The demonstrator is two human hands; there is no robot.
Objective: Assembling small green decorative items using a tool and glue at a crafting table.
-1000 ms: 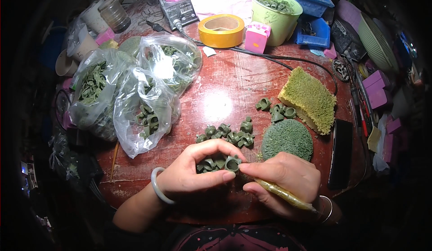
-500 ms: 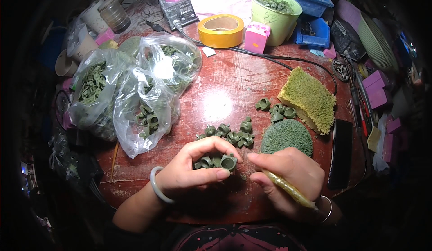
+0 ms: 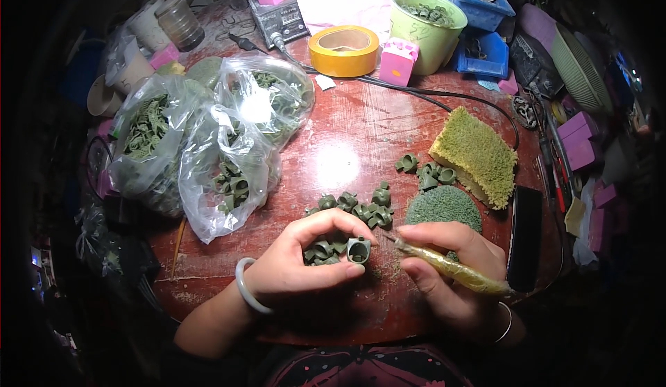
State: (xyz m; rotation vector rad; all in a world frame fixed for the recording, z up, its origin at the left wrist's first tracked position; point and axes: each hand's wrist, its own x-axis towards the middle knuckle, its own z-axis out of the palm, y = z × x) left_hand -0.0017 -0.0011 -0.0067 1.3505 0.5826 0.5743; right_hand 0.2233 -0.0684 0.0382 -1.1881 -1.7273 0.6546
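Note:
My left hand (image 3: pixel 295 255) pinches a small dark-green piece with a round hollow (image 3: pixel 358 250) between thumb and forefinger. More such green pieces (image 3: pixel 323 251) show inside the curl of that hand; whether they are held or lie on the table I cannot tell. My right hand (image 3: pixel 454 265) grips a pen-like tool wrapped in yellowish film (image 3: pixel 444 268). Its thin dark tip points left toward the pinched piece, a little apart from it. Beyond my left hand lies a loose group of similar green pieces (image 3: pixel 364 210).
A round green sponge-like pad (image 3: pixel 444 207) and a yellow-green sponge (image 3: pixel 475 155) lie right, with several green pieces (image 3: pixel 433 174) beside them. Clear plastic bags of green pieces (image 3: pixel 229 137) fill the left. A tape roll (image 3: pixel 345 50), green bucket (image 3: pixel 423 33) and black cable (image 3: pixel 444 92) are behind.
My right hand has opened its grip somewhat and turned, so the tool lies flatter and shows more. The piece in my left hand has shifted slightly right and turned its hollow more toward view.

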